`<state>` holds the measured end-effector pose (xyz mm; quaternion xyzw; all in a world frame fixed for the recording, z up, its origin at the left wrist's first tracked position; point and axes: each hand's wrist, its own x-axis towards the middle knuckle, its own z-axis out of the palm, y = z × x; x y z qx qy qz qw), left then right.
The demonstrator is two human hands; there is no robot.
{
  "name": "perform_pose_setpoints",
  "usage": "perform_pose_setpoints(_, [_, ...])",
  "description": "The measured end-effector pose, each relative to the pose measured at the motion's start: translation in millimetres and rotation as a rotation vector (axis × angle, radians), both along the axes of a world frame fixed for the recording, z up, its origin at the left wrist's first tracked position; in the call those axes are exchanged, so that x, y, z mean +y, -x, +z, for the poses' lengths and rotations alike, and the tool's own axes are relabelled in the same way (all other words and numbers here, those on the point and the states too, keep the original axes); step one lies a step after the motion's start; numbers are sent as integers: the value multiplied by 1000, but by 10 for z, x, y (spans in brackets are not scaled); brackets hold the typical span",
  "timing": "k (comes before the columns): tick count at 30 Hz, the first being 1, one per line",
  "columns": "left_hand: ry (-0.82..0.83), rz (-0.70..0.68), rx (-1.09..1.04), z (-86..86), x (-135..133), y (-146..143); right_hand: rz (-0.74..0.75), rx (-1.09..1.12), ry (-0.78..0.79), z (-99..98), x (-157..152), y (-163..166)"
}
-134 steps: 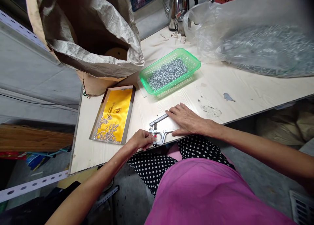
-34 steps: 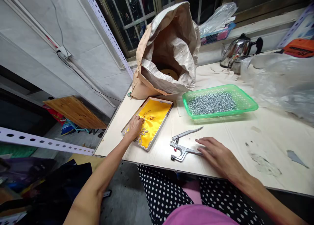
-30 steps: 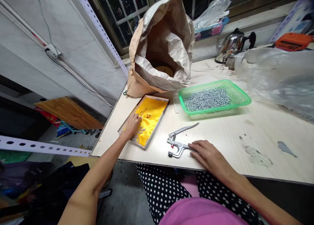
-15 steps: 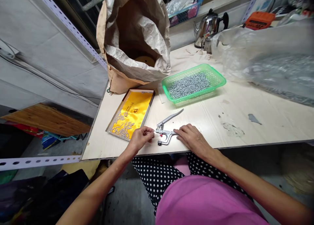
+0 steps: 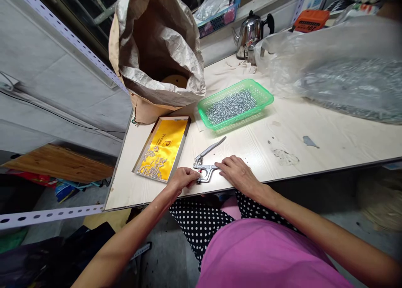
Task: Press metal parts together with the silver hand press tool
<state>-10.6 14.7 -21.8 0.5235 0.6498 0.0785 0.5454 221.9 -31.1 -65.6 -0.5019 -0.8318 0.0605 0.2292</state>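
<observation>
A pair of grey metal snap pliers point(image 5: 207, 173) lies on the table with its handles spread and a small red part in its jaw. My right hand point(image 5: 239, 175) grips the end of the lower handle. At the jaw, my left hand point(image 5: 184, 178) is closed in a pinch; whatever sits between thumb and forefinger is too small to make out. Just left of that hand is a shallow box point(image 5: 181, 154) lined with yellow satin, with many small metal pieces point(image 5: 153, 166) at its near end. Farther back stands a green plastic basket point(image 5: 216, 127) of similar small silvery pieces.
A large open paper sack point(image 5: 141, 107) stands at the back left. At right lies a clear plastic bag point(image 5: 339, 78) full of metal pieces. Behind are a steel kettle point(image 5: 249, 32) and an orange object point(image 5: 311, 20). The table's front edge point(image 5: 301, 173) runs close to my body.
My left hand has moved right, from beside the pliers to their jaw. My right hand stays on the handle. The whole view has shifted slightly.
</observation>
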Motion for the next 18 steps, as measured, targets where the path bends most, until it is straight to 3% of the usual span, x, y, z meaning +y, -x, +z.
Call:
perform_pose_setpoints(10, [265,-141,72,124,145,-12,-1,6,-8,-41,3,-15])
perform_pose_setpoints(18, [368,-84,62,135,12,-3,37,-11,45,11,-32,-26])
